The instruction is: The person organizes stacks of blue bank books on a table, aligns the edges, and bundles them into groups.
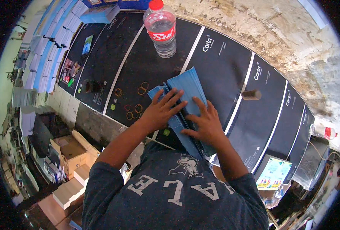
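Two blue sheaves of folded paper or thin booklets lie side by side in front of me on the black-covered table [223, 65], with a narrow dark gap between them. My left hand [158, 109] rests with spread fingers across the left sheaf [178, 129]. Stretched out over the right sheaf [186, 83] is my right hand [207, 122], its thumb pointing toward the gap. Neither hand wraps around the paper. The lower ends of both sheaves reach close to my shirt, where they are partly hidden.
Several rubber bands [138, 108] lie left of my hands. A large water bottle [165, 48] with a red cap stands beyond. To the right is a brown cylinder [251, 94]; far left, tall blue-and-white paper stacks [49, 50] and a phone [87, 45]. A cardboard box [73, 163] sits lower left.
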A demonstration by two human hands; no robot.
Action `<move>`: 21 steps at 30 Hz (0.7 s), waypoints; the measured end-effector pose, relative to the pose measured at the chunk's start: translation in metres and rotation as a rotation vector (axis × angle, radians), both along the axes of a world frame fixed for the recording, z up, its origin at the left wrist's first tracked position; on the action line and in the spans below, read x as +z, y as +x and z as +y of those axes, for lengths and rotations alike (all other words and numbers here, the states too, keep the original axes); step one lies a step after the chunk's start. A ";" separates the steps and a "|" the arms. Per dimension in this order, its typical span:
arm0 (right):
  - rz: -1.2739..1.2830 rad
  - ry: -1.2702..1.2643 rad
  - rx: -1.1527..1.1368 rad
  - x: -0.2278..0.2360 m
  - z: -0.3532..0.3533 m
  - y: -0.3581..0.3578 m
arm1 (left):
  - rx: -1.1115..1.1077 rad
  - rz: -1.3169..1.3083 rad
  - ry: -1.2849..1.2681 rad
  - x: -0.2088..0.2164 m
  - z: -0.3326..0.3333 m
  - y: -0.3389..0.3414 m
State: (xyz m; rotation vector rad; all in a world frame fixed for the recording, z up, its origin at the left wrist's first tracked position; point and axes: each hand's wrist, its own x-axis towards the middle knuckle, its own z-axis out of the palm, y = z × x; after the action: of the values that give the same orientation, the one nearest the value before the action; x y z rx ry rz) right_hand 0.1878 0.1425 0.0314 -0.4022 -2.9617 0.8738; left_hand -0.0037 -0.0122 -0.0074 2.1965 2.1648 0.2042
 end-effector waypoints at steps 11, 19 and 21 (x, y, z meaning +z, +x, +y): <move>-0.009 -0.007 0.002 0.001 0.004 0.003 | 0.014 -0.077 -0.110 0.013 0.004 0.003; 0.015 0.101 0.069 -0.016 0.003 0.004 | 0.020 -0.079 -0.075 0.008 0.005 0.001; 0.032 0.083 0.044 -0.008 0.000 0.002 | 0.008 -0.010 -0.073 0.007 0.006 0.000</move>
State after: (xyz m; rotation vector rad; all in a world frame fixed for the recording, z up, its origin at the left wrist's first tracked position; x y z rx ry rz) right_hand 0.1901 0.1428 0.0231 -0.3184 -2.9758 0.7503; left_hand -0.0041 -0.0063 -0.0003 2.1433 2.1410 0.1349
